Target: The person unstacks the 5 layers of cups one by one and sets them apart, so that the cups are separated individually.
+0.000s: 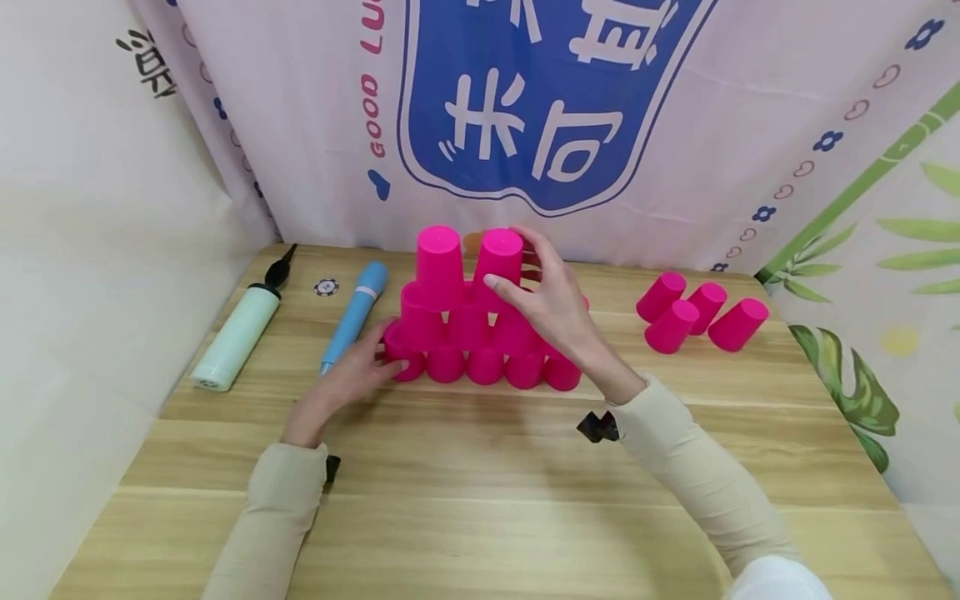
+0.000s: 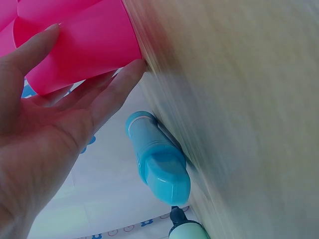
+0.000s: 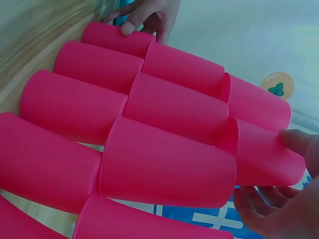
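Pink cups stand upside down in a stepped stack, with several in the bottom row. Two cups sit on the upper level: a left one (image 1: 439, 265) and a right one (image 1: 495, 260). My right hand (image 1: 551, 304) holds the right upper cup, thumb on its near side and fingers round the far side; the right wrist view shows this cup (image 3: 266, 159) resting on the row beneath. Down at the left end, my left hand (image 1: 356, 367) holds the bottom-row end cup (image 2: 89, 47) between thumb and fingers.
Several more pink cups (image 1: 671, 325) stand apart on the right of the wooden table (image 1: 480, 533). On the left lie a light-blue tube-shaped pump (image 1: 352, 312), a mint-green pump (image 1: 238, 337) with a black nozzle and a small round chip (image 1: 326, 287). A printed cloth (image 1: 300, 125) hangs behind.
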The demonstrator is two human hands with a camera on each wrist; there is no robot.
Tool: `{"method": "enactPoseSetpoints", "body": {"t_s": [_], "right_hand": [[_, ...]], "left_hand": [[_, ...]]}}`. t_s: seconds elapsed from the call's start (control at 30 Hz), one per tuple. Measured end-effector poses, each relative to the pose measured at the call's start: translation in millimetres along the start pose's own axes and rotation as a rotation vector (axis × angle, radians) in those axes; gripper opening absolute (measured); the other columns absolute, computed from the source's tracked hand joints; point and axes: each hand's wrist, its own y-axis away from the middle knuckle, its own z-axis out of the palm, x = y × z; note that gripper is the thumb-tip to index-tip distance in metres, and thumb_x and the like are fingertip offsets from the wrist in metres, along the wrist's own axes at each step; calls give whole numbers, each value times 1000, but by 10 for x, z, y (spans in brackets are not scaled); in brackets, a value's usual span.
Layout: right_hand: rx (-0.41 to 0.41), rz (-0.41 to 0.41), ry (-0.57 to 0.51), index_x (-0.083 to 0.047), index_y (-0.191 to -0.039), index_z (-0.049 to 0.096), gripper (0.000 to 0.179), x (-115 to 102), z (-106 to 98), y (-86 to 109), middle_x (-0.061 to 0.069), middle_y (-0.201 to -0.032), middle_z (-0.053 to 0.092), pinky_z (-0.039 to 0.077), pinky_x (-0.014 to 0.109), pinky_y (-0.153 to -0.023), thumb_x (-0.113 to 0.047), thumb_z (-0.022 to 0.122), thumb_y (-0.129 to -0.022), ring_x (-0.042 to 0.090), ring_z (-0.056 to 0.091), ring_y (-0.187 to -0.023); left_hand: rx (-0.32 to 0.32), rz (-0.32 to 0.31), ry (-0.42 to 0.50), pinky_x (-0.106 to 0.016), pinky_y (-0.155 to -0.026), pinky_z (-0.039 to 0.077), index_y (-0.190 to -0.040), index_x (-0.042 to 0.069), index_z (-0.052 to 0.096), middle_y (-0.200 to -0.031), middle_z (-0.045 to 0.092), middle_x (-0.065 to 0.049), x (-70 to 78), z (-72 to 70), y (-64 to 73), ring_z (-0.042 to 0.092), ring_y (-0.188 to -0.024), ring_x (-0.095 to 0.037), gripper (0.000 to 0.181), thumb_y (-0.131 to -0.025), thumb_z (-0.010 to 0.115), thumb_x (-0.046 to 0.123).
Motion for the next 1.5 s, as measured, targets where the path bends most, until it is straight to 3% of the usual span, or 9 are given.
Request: {"method": "enactPoseSetpoints", "body": {"t_s": [0.13,0.2,0.3,0.43,0.53,0.73,0.97,1.17,1.5], "right_hand": [[62,-59,-36,-9,-142,43,67,-78,-98,53,7,-126,57,51,36,-93,-19,76,-84,20,56,-111],[117,-67,-50,-5,-140,45,64,-140,-216,102,10,-124,58,51,37,-93,-12,75,-84,22,57,-109],[229,-57,-70,-4,-137,49,59,-47,-458,161,12,-122,59,51,34,-93,-7,75,-83,24,59,-107],[385,29,-35,-10,-136,50,59,354,-839,275,9,-124,59,51,30,-93,-13,76,-83,20,59,-108],[494,148,1,-13,-138,49,61,626,-1116,442,7,-126,58,51,28,-93,-17,76,-84,17,58,-109],[662,312,-45,-14,-138,47,62,1100,-1513,754,2,-124,55,50,18,-84,-14,75,-83,17,54,-108],[751,385,-38,-13,-137,46,60,1431,-1669,909,-1,-123,52,46,22,-95,-9,73,-83,13,50,-108],[823,427,-22,-15,-135,47,60,1555,-1730,943,-1,-123,52,45,22,-92,-9,73,-82,12,51,-105],[840,510,79,-17,-137,45,60,1707,-1835,996,-3,-124,51,46,23,-95,-13,72,-84,11,50,-107]], "left_hand": [[7,0,-14,-49,-97,48,-150,3,20,-140,45,-25,-5,-7,16,49,-124,-42,72,-93,63,14],[9,-2,-16,-50,-98,47,-150,3,20,-140,45,-25,-2,-15,20,49,-124,-42,72,-94,63,14],[7,-8,-21,-50,-99,46,-150,3,20,-141,44,-25,6,-34,22,49,-124,-42,71,-94,62,14],[4,-10,-32,-51,-99,46,-150,4,20,-141,44,-24,21,-62,12,48,-125,-42,70,-94,62,14],[-2,-11,-39,-51,-100,46,-150,6,20,-142,43,-22,32,-77,1,48,-125,-41,71,-94,62,15],[-11,-17,-26,-50,-100,45,-150,7,20,-142,43,-21,39,-93,1,47,-126,-40,71,-94,62,14],[-4,-29,-19,-50,-100,46,-151,7,19,-142,43,-21,14,-74,14,48,-125,-40,71,-94,62,14],[-4,-30,-29,-50,-100,45,-150,6,20,-142,43,-22,14,-46,21,47,-125,-41,72,-94,63,14],[-5,-24,-19,-50,-100,46,-150,7,21,-142,43,-20,13,-20,22,48,-125,-40,71,-93,63,13]]}}
